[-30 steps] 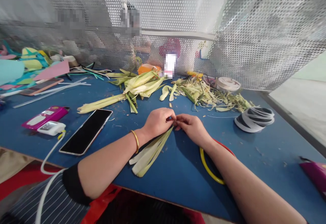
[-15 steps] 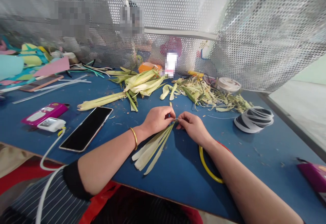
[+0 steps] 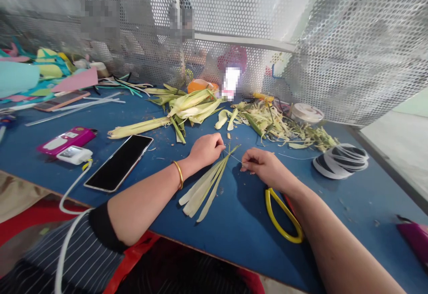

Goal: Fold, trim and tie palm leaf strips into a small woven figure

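Observation:
A thin thread runs taut between my two hands, crossing the narrow end of a small fan of pale green husk strips. My left hand, with a gold bangle at the wrist, pinches one end of the thread. The other end is pinched in my right hand, a little apart from the strips. The strips lie on the blue table with their wide ends toward me. Under my right forearm are yellow-and-red handles, probably of scissors, partly hidden.
Whole corn husks and a heap of shredded husk lie farther back. A ribbon roll sits at right. On the left are a black-screened phone, a magenta device and a white cable. Perforated sheeting hangs behind.
My hands have drawn apart, the right one moving rightward, and the thread now shows stretched between them. The tied-looking end of the strips is uncovered. The whole view has shifted slightly.

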`<state>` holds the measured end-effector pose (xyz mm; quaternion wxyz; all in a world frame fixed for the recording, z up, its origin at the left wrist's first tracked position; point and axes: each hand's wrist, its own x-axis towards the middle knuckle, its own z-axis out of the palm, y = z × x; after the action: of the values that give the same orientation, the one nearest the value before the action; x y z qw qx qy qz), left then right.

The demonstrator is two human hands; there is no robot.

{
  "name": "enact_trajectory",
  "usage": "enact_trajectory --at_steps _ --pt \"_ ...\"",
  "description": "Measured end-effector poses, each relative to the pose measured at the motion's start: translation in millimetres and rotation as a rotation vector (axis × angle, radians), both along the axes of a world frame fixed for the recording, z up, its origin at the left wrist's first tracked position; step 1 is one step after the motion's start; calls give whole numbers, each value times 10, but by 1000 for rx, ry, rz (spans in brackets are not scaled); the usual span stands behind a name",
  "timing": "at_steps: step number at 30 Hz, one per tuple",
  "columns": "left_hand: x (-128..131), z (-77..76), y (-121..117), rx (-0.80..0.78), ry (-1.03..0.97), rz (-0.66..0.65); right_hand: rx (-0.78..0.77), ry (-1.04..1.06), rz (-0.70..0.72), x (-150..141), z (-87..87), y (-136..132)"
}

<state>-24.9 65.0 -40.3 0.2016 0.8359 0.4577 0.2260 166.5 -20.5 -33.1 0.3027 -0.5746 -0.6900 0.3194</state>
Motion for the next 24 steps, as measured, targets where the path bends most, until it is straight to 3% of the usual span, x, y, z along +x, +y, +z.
enact_trajectory --at_steps 4,9,15,18,24 --pt "14 -28 -23 -11 30 7 135 200 117 -106 40 -28" --pt "42 -55 -26 -80 -107 -1 -51 342 174 -227 -67 -34" --pt "67 -63 -15 -200 -267 11 25 132 -92 -147 -173 5" --pt "88 -75 -26 -271 -360 15 66 -58 -148 -145 -152 -10" --pt "121 17 -106 -669 -669 -43 191 -340 -188 -181 -145 -49"
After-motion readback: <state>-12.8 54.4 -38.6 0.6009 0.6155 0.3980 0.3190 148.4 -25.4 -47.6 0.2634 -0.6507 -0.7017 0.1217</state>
